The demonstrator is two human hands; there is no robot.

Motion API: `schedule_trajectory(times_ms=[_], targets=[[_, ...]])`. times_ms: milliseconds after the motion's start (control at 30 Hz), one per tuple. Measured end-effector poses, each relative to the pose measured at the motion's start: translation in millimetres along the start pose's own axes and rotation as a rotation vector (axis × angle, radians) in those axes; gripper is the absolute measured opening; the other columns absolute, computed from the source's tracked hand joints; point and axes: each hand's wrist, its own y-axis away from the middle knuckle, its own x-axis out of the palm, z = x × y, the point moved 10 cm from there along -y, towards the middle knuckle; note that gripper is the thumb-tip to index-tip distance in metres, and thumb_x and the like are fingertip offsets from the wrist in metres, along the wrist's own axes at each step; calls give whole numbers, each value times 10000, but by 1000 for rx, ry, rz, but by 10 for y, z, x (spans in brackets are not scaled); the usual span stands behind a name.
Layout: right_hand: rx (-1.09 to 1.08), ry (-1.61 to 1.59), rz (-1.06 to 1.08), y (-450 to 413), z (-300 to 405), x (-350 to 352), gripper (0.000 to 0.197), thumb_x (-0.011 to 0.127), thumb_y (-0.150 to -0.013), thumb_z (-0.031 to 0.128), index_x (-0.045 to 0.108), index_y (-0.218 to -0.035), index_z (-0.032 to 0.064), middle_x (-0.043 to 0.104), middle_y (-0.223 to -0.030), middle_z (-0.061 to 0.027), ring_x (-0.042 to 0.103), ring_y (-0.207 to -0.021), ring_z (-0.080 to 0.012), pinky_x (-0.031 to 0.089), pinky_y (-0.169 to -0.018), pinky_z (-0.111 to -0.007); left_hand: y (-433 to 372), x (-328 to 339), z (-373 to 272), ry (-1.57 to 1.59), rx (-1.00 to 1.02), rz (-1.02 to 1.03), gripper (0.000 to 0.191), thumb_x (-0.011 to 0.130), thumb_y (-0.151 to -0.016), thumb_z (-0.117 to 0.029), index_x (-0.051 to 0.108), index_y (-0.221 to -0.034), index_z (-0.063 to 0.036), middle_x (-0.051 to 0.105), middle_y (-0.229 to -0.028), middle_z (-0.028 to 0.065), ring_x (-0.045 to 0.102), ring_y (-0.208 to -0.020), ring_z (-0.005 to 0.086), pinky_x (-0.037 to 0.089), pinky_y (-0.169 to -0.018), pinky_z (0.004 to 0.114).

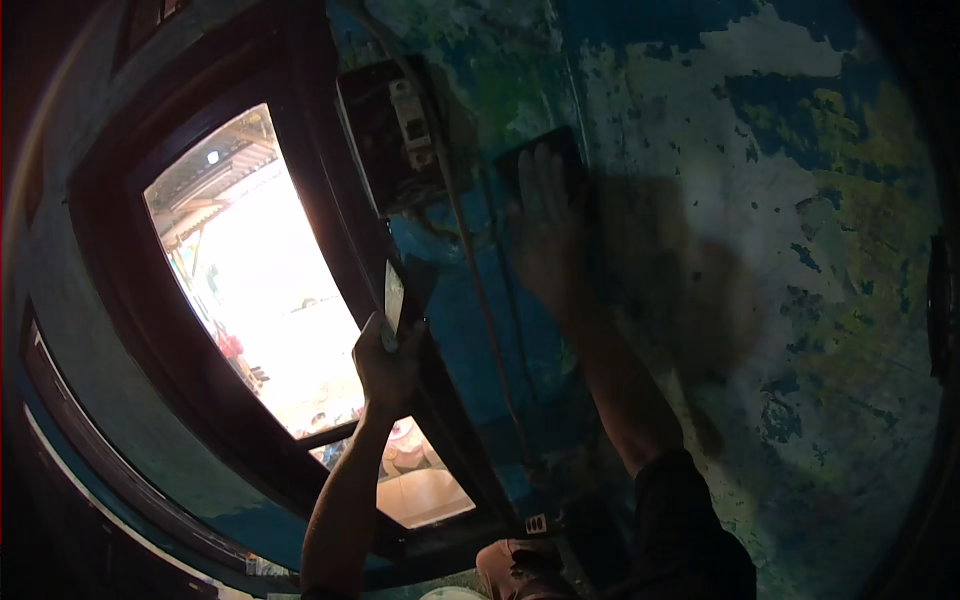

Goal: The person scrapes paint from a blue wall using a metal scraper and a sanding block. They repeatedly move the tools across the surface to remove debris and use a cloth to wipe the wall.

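Observation:
My left hand (384, 373) is closed around a scraper (393, 296) with a flat, pale blade pointing up, in front of the dark window frame (319, 180). To the right, my right hand (551, 240) lies with outstretched fingers over a dark, flat, square-cornered pad (574, 154), held against the wall (637, 112). Whether the pad is a sanding sheet or a plastering blade cannot be made out. The wall shows patchy blue, green and whitish paint. My thumb on that side is hard to see in the shade.
A dark electrical board with a pale breaker (411, 124) is fixed beside the window frame. From above, a cable (472, 270) hangs down the wall past it, between my hands. Low down is a small socket strip (535, 523). Bright daylight fills the window opening (277, 255).

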Motion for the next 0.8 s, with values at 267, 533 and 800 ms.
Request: schedule_trajectory(times_ms=[267,533,800], targets=[[8,-271,-113,-513,-42,-65,545,367,-1080,263,394,-1498,-86,359,-1578,-295,300,-1476,-494,181,-1191,-662,22,23,-102,41,-10,32,347,833,-851,-170,517,-765,-56,536,-647,37,504,-619,123,451,-594,318],[-146,-220,-215,-875,36,-208,513,406,-1062,249,441,-1462,-70,421,-1530,-282,336,-1442,-478,216,-1178,-641,-16,92,-255,154,-49,60,303,836,-848,-154,552,-791,-67,550,-666,15,511,-639,105,450,-611,297],[76,-282,84,43,-141,-214,553,449,-1052,221,393,-1497,-103,357,-1577,-305,249,-1520,-443,136,-1235,-565,23,54,-107,109,-57,35,288,823,-857,-127,548,-787,-77,536,-678,-9,487,-657,90,449,-628,296]])
